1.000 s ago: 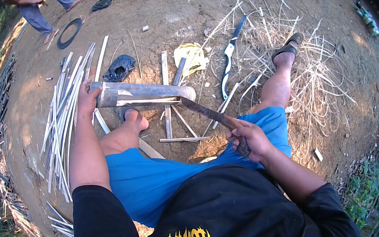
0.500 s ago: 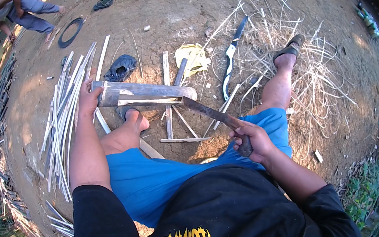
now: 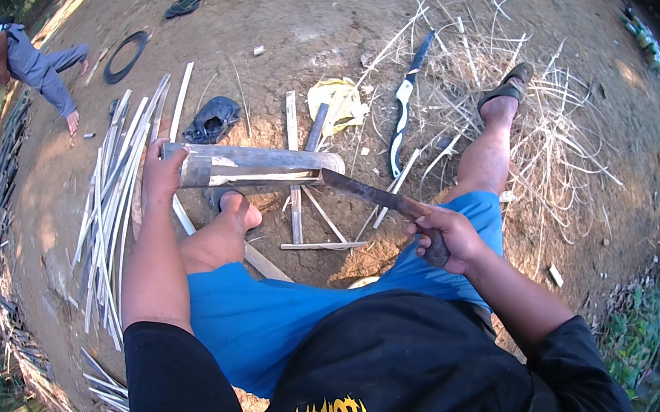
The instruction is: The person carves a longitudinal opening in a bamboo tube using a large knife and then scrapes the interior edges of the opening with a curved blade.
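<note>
A thick grey-brown bamboo section (image 3: 254, 159) lies across in front of me, a pale split strip open along its near side. My left hand (image 3: 161, 174) is closed round its left end. In my right hand (image 3: 447, 239) is the handle of a machete (image 3: 371, 193), the fingers wrapped round it. Its dark blade slants up to the left, and the tip meets the bamboo's right end at the split. Below the bamboo, a few flat bamboo slats (image 3: 295, 203) rest crossed on the ground.
Long pale strips (image 3: 114, 206) are heaped at the left. Curly shavings (image 3: 559, 126) surround my right foot. Beyond the bamboo lie a black bag (image 3: 213, 121), a yellow bag (image 3: 338, 105) and a curved black-and-white object (image 3: 401, 108). Far left, another person (image 3: 36, 67) is bent over near a black coil (image 3: 125, 57).
The bamboo and my left hand have shifted very slightly right. My right hand and the machete have moved a little right too. The other person has moved left and leans lower.
</note>
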### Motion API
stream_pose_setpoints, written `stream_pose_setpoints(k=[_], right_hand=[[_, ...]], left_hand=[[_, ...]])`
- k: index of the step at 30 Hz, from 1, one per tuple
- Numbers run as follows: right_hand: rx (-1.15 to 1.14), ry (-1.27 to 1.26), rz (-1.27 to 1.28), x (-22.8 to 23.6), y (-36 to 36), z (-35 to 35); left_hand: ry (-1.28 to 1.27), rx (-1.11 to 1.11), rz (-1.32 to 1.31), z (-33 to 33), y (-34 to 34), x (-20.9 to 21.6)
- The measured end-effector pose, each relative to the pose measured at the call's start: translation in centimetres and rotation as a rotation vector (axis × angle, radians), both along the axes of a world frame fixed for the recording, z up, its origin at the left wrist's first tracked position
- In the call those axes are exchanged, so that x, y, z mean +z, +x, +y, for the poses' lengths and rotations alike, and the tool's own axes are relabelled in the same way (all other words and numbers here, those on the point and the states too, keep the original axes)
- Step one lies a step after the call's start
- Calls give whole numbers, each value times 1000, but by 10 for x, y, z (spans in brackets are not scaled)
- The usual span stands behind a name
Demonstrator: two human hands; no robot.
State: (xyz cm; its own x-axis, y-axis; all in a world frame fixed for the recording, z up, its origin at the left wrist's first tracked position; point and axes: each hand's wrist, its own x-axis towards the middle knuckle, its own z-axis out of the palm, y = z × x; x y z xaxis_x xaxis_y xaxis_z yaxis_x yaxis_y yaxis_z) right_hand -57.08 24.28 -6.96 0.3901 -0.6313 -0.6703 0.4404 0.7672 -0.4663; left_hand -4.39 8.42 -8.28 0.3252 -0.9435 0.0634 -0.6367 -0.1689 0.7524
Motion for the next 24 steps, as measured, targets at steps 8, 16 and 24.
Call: stream_pose_setpoints(k=[8,16,24], right_hand=[[14,-8,16,0,-11,-7],[-34,-40,31,-24,10,-8],[122,-117,145,-14,-2,-29]], left_hand=[[28,10,-172,-3,-25,21],[30,45,-60,-8,-6,7],[13,44,-222,-18,-16,14]])
